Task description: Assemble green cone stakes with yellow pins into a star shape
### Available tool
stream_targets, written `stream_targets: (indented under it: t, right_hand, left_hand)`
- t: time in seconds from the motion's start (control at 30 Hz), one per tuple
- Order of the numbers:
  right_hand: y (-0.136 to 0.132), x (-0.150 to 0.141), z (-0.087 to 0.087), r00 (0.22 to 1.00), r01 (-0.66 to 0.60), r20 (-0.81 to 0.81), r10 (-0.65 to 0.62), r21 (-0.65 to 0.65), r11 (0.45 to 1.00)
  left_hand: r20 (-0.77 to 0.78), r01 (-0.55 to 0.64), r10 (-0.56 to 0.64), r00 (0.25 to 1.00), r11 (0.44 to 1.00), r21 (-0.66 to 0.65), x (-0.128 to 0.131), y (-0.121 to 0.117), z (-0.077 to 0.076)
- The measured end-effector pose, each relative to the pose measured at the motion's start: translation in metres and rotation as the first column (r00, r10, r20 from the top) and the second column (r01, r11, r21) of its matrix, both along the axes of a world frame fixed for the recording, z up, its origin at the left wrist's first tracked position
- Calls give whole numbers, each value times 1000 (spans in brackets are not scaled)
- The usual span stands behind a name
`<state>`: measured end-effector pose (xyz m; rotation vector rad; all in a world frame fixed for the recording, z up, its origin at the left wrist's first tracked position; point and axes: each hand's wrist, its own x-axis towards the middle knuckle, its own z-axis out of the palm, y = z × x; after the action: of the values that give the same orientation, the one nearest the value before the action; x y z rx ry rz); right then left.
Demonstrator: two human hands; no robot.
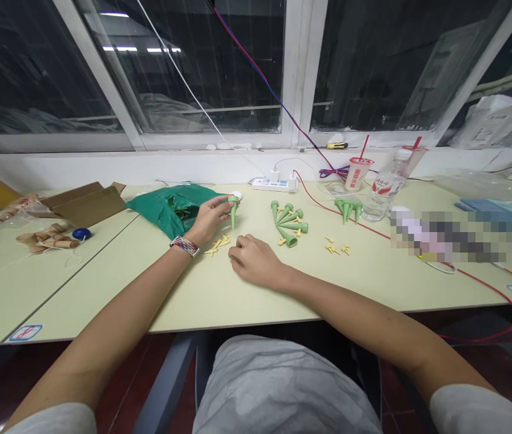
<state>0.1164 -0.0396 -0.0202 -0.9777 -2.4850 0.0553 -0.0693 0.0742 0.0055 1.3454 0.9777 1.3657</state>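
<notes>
Pinched upright in the fingertips of my left hand (209,219) is a green plastic spike (233,212), its pointed end downward just above the table. My right hand (256,263) rests on the table with its fingers curled; whatever they may hold is hidden. Thin yellow plastic pieces (220,242) lie loose between the two hands. To the right, several green spikes with yellow valve-like pieces (288,224) are laid out in a fan. Farther right are small yellow pieces (337,248) and another cluster of green spikes (348,208).
A green plastic bag (154,204) lies behind my left hand, with a cardboard box (86,205) and wooden toys (50,239) to its left. At the right stand a water bottle (385,187) and a cup (357,175). A red cable (386,237) crosses the table; a power strip (274,184) sits behind.
</notes>
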Motion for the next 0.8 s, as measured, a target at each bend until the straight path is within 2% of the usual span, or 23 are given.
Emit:
stream_targets:
  t: [0.13,0.27,0.4,0.5,0.6,0.7,0.8]
  right_hand:
    - [3,5,-3,1000,-6,-17,6,3,1000]
    - [7,7,-2,998,55,-27,-56,-26,998]
    - [15,9,0,975,71,-199,-95,-124,990]
    - [26,13,4,900,6,-429,-80,-170,985]
    - [39,20,10,784,-35,-619,-45,-116,993]
    - [48,26,15,699,1,-712,-67,-93,996]
    - [53,29,18,659,16,-747,-89,-105,994]
  left_hand:
    - [19,20,-20,1000,1000,-2,1,-1,-1]
    - [56,44,-43,997,999,-12,2,-4,1]
    - [97,91,-90,991,996,-12,2,-7,4]
    - [115,142,-136,984,989,-42,3,-8,5]
    - [124,197,-189,974,979,-56,4,-10,5]
    - [120,249,-238,964,965,-80,6,-13,7]
    - [87,290,-282,956,951,-108,10,-17,9]
